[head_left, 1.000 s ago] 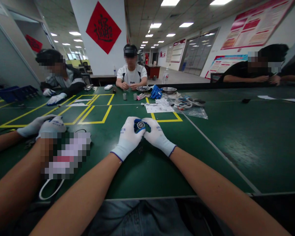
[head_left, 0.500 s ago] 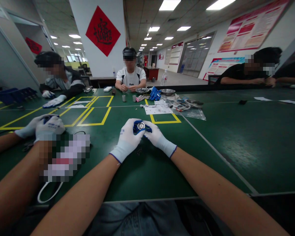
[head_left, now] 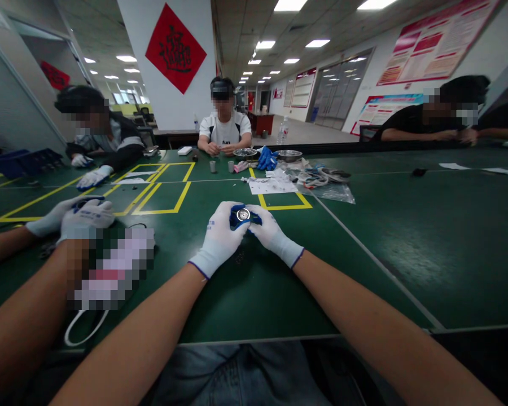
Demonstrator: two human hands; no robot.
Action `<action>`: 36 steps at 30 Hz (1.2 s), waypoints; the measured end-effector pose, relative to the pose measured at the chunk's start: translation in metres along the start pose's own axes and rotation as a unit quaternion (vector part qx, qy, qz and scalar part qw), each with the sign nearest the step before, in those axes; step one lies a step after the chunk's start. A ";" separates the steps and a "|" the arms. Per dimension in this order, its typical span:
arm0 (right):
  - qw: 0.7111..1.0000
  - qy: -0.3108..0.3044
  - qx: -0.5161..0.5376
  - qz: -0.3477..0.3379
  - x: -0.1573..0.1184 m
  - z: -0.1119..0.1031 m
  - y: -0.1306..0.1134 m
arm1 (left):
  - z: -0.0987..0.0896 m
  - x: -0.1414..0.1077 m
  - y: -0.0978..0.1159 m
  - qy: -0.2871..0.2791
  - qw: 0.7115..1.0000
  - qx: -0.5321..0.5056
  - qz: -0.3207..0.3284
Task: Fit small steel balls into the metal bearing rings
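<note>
Over the green table (head_left: 322, 282), my left hand (head_left: 220, 230) and my right hand (head_left: 272, 230) meet, both in white gloves with blue coated fingers. Between the fingertips is a small round metal part (head_left: 242, 215), its shiny ringed face with a dark pattern turned up towards me. My left fingers curl around its left side, and the right thumb and fingers close in from the other side. The underside of the part is hidden by the gloves. Just below my hands, several tiny dark pieces (head_left: 240, 258) lie on the tabletop.
At left, a neighbour's gloved hands (head_left: 87, 217) hold something dark beside a blurred-out pale item with a white strap (head_left: 74, 338). Ahead are yellow tape outlines (head_left: 158, 212), white paper (head_left: 271, 186), metal bowls (head_left: 289, 153), small cups (head_left: 213, 167), blue gloves (head_left: 266, 159) and plastic bags (head_left: 336, 192).
My hands keep the metal part in nearly the same place, its face now catching a little more light. The view has shifted slightly.
</note>
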State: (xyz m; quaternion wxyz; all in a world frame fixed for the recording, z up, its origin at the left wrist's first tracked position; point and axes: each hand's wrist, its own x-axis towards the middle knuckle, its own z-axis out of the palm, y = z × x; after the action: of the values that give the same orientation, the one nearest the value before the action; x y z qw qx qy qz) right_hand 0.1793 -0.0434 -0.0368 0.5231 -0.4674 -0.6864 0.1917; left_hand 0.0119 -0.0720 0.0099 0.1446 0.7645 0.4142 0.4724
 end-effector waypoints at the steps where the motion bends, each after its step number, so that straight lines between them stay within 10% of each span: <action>1: 1.000 0.009 -0.005 -0.002 0.000 0.000 -0.001 | 0.000 0.000 0.000 0.006 1.000 0.003 -0.001; 36: 0.996 0.045 -0.068 -0.039 -0.012 0.001 -0.022 | 0.005 -0.004 -0.004 0.018 0.999 -0.033 -0.031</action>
State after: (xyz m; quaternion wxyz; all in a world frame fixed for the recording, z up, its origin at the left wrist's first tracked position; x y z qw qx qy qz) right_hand 0.1690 -0.0643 -0.0275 0.5277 -0.4826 -0.6914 0.1026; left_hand 0.0130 -0.0715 0.0024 0.1764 0.7377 0.4242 0.4947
